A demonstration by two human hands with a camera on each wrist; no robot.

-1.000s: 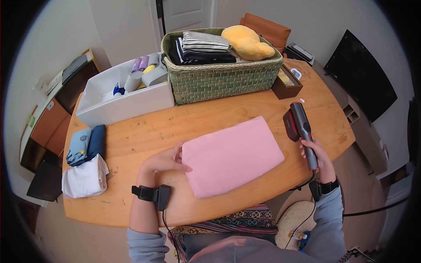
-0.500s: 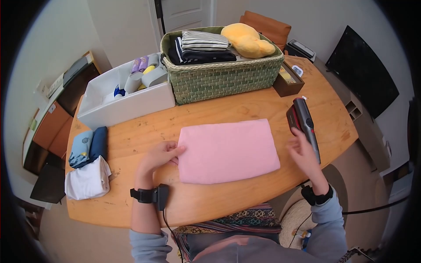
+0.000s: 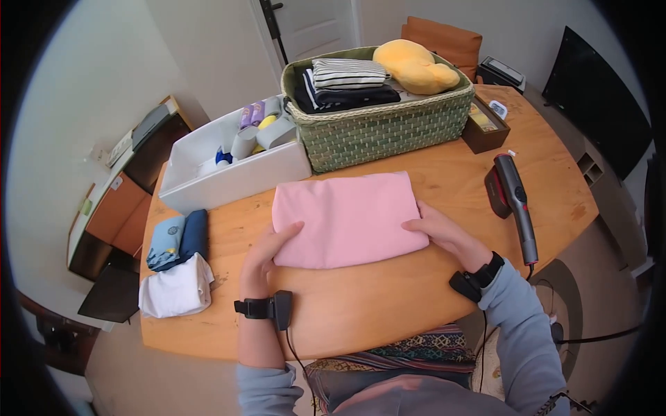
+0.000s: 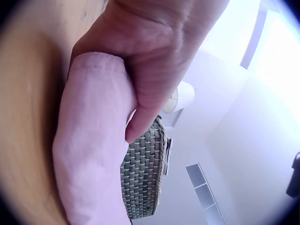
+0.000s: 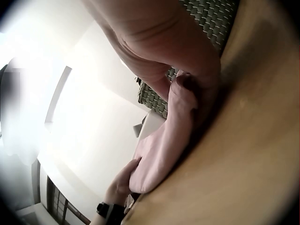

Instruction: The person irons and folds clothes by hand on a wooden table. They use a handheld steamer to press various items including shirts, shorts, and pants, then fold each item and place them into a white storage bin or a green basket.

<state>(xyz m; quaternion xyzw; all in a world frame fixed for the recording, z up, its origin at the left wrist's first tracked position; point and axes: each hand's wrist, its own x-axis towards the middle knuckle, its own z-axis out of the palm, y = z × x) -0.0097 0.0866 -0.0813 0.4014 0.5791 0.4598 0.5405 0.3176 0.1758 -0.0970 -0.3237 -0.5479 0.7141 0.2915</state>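
Note:
A folded pink cloth (image 3: pixel 350 222) spans the space between both hands at the front half of the wooden table. My left hand (image 3: pixel 263 249) grips its left edge, thumb lying on top and the fingers tucked beneath. At the opposite edge my right hand (image 3: pixel 447 232) pinches the cloth, again thumb uppermost. The right wrist view has the folded layers of the cloth (image 5: pixel 161 147) between thumb and fingers, low over the wood. A grey and red handheld garment steamer (image 3: pixel 519 208) lies on the table beyond the right hand, its cord running off the edge.
At the back stands a green woven basket (image 3: pixel 388 135) with folded clothes and a yellow plush. Left of it is a white bin (image 3: pixel 239 182) of bottles; right, a small brown box (image 3: pixel 485 139). Folded blue clothes (image 3: pixel 166 243) and a white garment (image 3: pixel 177 288) lie at the left.
My right hand has let go of the steamer, left it on the table and taken hold of the cloth's right edge. The cloth has turned slightly and shifted away from the front edge.

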